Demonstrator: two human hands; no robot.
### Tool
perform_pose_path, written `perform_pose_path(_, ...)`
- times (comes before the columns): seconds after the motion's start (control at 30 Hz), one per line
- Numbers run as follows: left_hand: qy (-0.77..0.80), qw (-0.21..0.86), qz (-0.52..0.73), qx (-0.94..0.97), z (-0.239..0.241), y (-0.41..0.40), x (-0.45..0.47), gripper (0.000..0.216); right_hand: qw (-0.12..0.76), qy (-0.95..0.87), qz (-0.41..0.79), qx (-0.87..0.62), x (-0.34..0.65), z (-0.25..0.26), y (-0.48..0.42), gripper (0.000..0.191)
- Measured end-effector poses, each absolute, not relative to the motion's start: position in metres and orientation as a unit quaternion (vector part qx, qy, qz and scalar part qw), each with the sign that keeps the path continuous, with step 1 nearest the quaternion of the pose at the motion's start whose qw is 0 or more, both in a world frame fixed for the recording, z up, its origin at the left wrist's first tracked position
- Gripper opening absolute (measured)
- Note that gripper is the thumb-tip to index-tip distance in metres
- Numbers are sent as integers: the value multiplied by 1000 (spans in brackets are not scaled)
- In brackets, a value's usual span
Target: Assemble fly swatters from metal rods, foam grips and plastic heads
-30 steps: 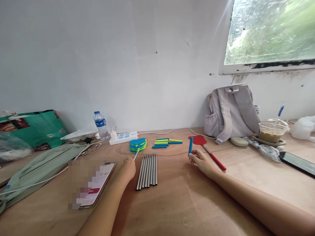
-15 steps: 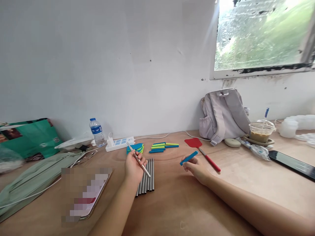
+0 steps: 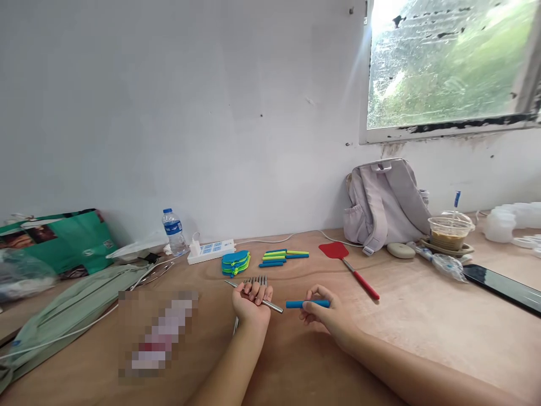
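The left hand (image 3: 250, 309) wraps its fingers round a slim silver metal rod (image 3: 273, 306), its blunt end projecting past them, apparently to face the blue cylindrical tube (image 3: 295, 304). The right hand (image 3: 327, 313) pinches that tube between its fingers, leaving the end nearest the left fingers clear.

Daylight enters through the window (image 3: 443, 67) at upper right, its pane almost washed out near the top left corner. A pale streak runs down the wall (image 3: 190, 113) beside it; toward upper left the wall turns duller grey. The tabletop (image 3: 422, 332) gleams at right and darkens at bottom centre. Both hands (image 3: 323, 310) look fairly sharp. Wide-angle stretching shows toward the side edges; coarse pixelation (image 3: 158, 332) masks a lower-left patch.
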State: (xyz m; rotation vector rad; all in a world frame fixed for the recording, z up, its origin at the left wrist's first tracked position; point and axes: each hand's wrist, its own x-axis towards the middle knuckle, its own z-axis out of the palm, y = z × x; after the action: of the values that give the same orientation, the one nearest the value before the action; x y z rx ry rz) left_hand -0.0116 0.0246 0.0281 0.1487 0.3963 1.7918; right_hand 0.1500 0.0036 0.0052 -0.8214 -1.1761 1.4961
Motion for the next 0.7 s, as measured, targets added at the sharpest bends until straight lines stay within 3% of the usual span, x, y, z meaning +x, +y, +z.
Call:
perform_pose_path(0.33,130,590,795,62,34,19,-10,24,425,-569,609,-354,147,1,3,25)
perform_pose_path(0.7,121,588,795,83,33,19,-9,25,403,-595,627,-302,145,-2,-2,34)
